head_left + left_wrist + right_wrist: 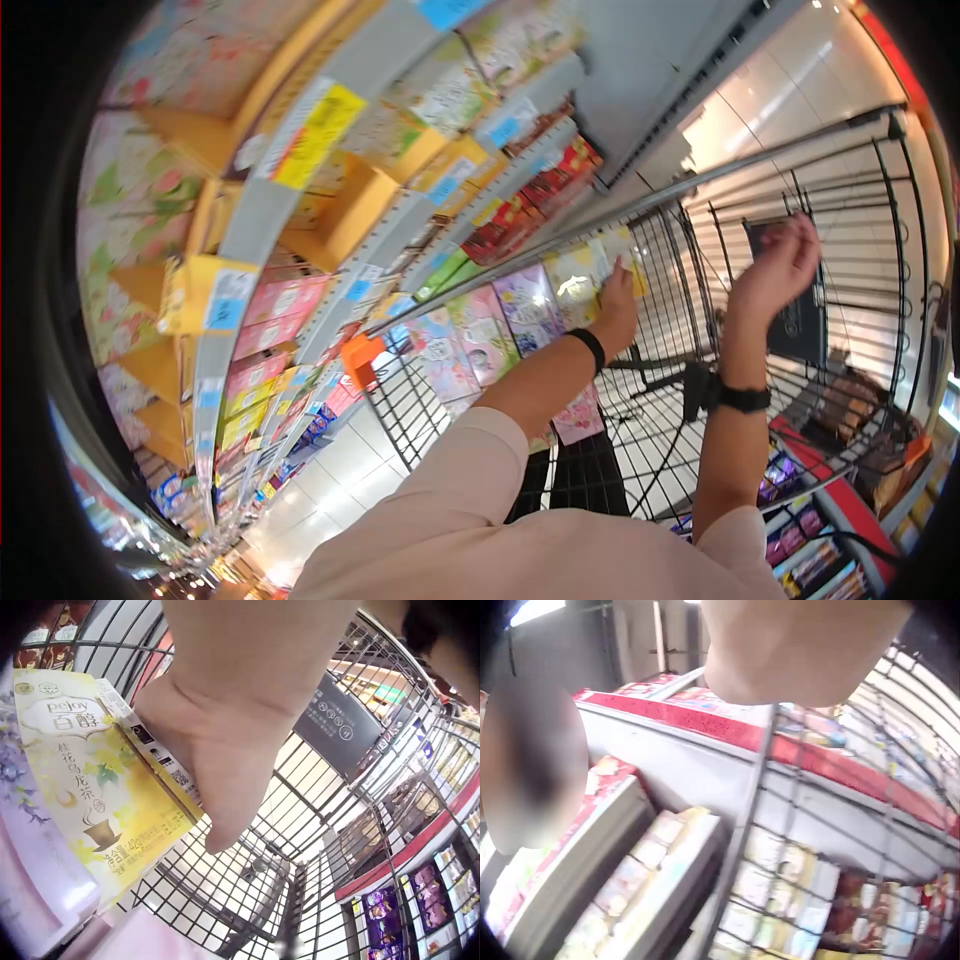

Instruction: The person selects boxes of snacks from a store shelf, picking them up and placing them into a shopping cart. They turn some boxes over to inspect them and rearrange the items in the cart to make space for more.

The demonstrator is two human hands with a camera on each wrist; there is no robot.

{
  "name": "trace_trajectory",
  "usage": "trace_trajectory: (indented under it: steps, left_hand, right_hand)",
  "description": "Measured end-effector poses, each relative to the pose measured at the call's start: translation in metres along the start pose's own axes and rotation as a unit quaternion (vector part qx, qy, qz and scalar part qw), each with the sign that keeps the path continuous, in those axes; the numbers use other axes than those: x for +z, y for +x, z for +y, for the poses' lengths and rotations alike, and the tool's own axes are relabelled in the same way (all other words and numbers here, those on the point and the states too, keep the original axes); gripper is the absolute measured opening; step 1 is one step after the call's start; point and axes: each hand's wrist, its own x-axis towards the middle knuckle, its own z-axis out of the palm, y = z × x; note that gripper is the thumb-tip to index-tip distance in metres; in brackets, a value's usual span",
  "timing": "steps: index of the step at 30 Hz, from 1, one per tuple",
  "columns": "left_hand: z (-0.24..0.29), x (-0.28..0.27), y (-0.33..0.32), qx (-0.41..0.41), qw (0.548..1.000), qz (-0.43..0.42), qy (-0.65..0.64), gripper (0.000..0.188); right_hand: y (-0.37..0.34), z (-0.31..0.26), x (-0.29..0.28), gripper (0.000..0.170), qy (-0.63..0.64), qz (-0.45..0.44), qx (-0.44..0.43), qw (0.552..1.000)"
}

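Note:
My left hand (618, 308) reaches into the shopping cart and grips the end of a yellow Pejoy biscuit-stick box (572, 280). In the left wrist view, the hand (232, 761) lies against the side of that box (97, 776), its thumb pointing down along the edge; the other fingers are mostly hidden behind the box. A purple box (528, 305) stands right beside it, followed by a pink-green box (480, 335). My right hand (782, 262) is raised over the cart's other side, fingers loosely bent and holding nothing.
The wire cart (400, 425) has a dark sign panel (800, 330) and an orange corner piece (358, 362). Shelves of boxed snacks with yellow-and-blue price tags (318, 135) rise on the left. A red-edged rack (850, 520) with packaged sweets is at the lower right.

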Motion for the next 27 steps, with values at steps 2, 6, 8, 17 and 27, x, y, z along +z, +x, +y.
trace_trajectory:
  steps: [2,6,8,17,27]
  left_hand:
    - [-0.016,-0.014,-0.020,0.002,1.000,0.013,0.015,0.034]
    - [-0.030,-0.027,-0.040,0.024,0.982,0.001,-0.186,0.034]
    - [-0.033,-0.029,-0.043,0.041,0.978,-0.004,-0.206,0.033]
    - [-0.001,-0.002,-0.016,0.004,0.984,0.056,-0.168,0.033]
    - [0.125,0.091,0.113,-0.178,0.965,0.191,-0.013,0.035]
  right_hand:
    - [-0.001,-0.053,0.021,0.014,0.078,0.000,-0.044,0.996]
    - [-0.028,-0.125,0.053,0.014,0.126,-0.066,-0.106,0.984]
    - [-0.050,-0.148,0.071,0.015,0.060,-0.127,-0.098,0.985]
    - [-0.071,-0.133,0.117,0.027,-0.175,-0.494,-0.211,0.825]
    - [-0.029,-0.101,0.184,0.060,-0.302,-0.527,-0.226,0.762]
